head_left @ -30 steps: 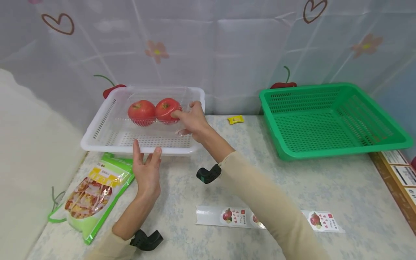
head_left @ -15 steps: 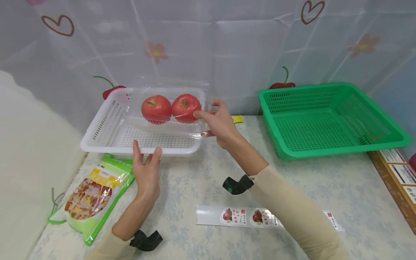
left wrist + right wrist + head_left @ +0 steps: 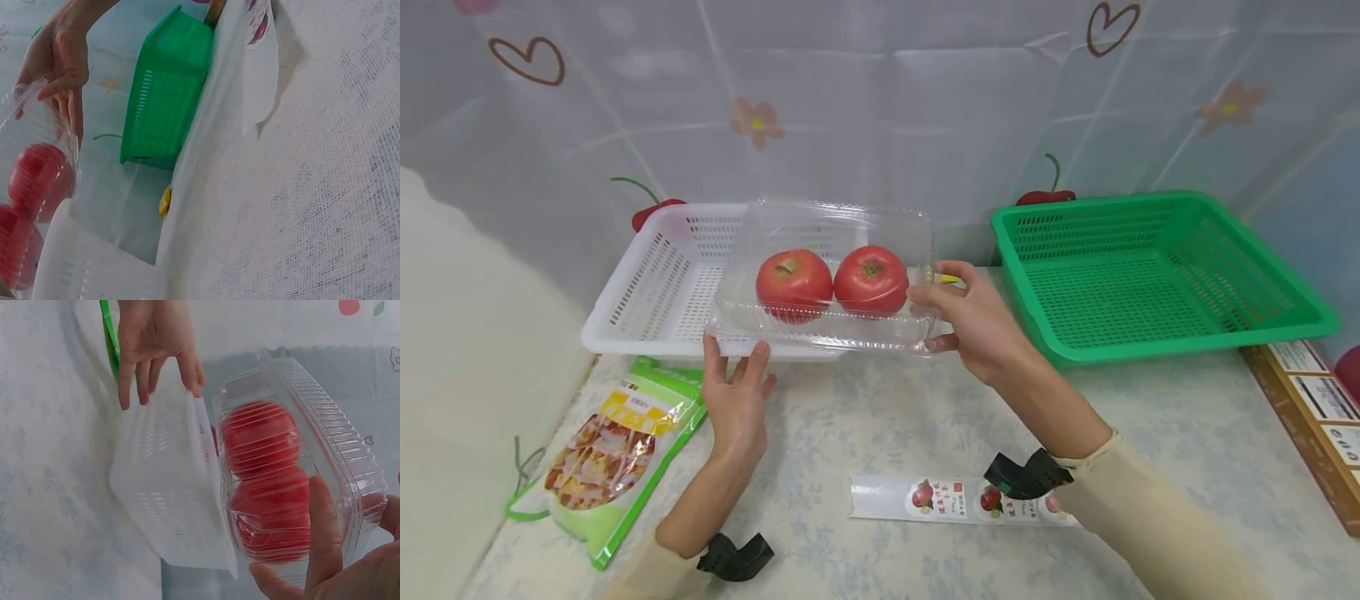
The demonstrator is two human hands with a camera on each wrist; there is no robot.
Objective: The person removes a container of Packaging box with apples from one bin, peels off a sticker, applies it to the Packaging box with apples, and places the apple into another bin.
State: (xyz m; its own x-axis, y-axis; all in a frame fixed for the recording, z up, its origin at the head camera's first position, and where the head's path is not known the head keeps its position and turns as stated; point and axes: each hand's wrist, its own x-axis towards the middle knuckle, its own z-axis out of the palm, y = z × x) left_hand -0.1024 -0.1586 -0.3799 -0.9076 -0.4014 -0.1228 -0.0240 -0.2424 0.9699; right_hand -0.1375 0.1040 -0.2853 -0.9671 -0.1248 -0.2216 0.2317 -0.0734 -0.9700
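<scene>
My right hand (image 3: 981, 329) grips the right end of a clear plastic clamshell box (image 3: 835, 337). Two red apples (image 3: 793, 286) sit side by side inside it. The box is lifted over the right part of a white perforated basket (image 3: 604, 321), and the right wrist view shows it tilted. At the basket's front edge, my left hand (image 3: 735, 408) touches the wall and rim with extended fingers (image 3: 142, 381). Through the clear lid the apples (image 3: 262, 444) stay visible.
A green basket (image 3: 1157, 343) stands on the right, with a yellow-wrapped candy (image 3: 951, 278) beside it, partly hidden. A green snack bag (image 3: 613, 450) lies at left. In front lies a strip of apple labels (image 3: 880, 498); a brown printed box (image 3: 1303, 417) is at the right edge.
My right hand has raised the clamshell box with the apples out of the white basket and moved it right and nearer. The left hand has stayed at the basket's front rim.
</scene>
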